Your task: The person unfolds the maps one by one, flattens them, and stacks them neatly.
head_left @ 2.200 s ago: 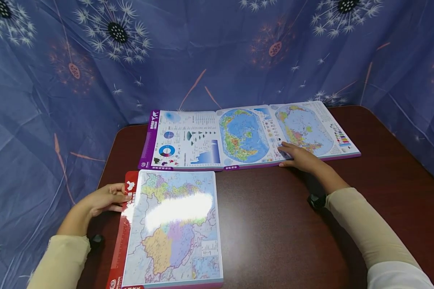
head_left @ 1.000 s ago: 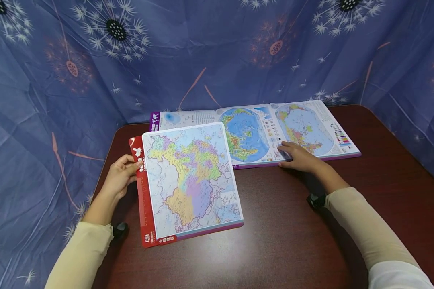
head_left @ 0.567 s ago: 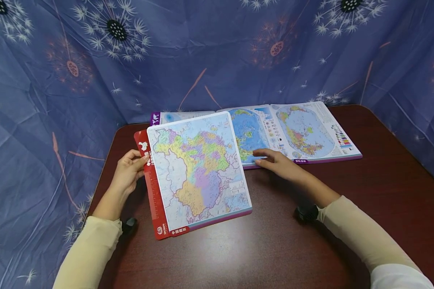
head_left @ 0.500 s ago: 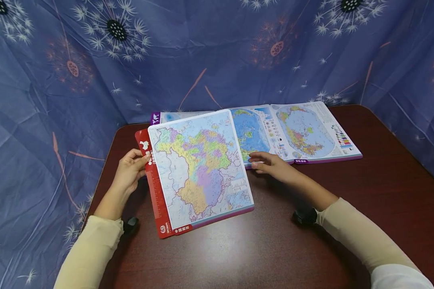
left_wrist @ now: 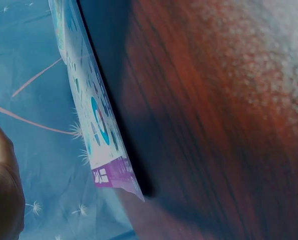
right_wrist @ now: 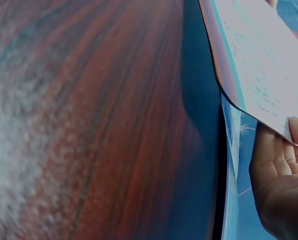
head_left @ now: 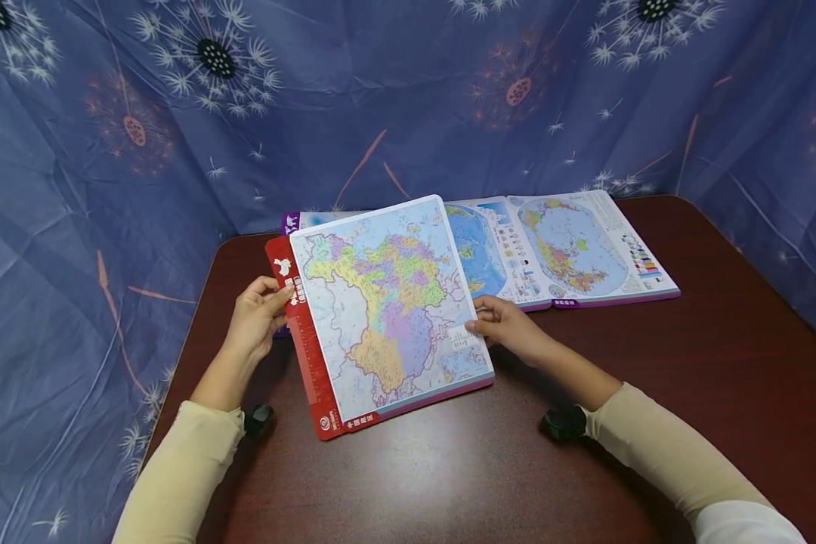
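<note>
A folded map (head_left: pixel 394 317) with a red left border is held up tilted above the table. My left hand (head_left: pixel 253 317) pinches its red edge, thumb on top and fingers behind. On the opposite side my right hand (head_left: pixel 513 329) grips the right edge, its thumb on the printed face. The right wrist view shows that hand's fingers (right_wrist: pixel 281 155) under the map's edge. Behind lies a purple-edged world map (head_left: pixel 571 249) unfolded along the back of the table, its left part mostly hidden by the raised map. In the left wrist view only part of my left hand (left_wrist: pixel 1 185) shows.
The dark wooden table (head_left: pixel 585 468) has rounded back corners. A blue curtain (head_left: pixel 381 98) with dandelion prints hangs close behind it and along both sides. Black wrist cameras, such as the right one (head_left: pixel 563 423), sit below each wrist.
My left hand has lifted the red-edged map from the table and carried it up and right, over the world map. My right hand has left the world map and taken the lifted map's right edge.
</note>
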### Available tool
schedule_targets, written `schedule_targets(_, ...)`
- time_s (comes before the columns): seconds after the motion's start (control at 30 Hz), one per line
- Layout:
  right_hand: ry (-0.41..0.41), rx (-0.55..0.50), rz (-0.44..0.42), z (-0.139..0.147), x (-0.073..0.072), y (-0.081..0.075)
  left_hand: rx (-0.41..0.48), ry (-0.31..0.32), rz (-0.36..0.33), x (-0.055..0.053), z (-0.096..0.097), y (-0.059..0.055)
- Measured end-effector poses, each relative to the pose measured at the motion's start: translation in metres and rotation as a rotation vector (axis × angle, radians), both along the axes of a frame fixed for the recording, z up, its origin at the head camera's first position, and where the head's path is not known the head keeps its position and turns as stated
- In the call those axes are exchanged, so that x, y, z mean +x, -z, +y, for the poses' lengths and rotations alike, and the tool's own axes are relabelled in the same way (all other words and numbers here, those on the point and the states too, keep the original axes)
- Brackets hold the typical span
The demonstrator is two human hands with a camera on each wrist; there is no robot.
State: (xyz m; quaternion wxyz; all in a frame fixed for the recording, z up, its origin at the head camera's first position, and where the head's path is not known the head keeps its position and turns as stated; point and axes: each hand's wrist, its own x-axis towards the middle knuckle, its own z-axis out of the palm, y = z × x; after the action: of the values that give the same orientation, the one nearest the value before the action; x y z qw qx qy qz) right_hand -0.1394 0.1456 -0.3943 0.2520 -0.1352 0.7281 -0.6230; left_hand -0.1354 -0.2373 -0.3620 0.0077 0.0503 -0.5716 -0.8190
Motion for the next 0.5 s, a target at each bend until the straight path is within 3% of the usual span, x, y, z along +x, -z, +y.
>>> schedule_targets(0.2,0.048,-0.054,-0.015,0.002,0.000,0.000,-0.004,0.017,-0.008,0.000,0.003,-0.002)
schedule_targets(0.5,0.130,-0.112,-0.003,0.005,-0.006,-0.005,-0.081,0.134,-0.031,0.009,0.014,0.001)
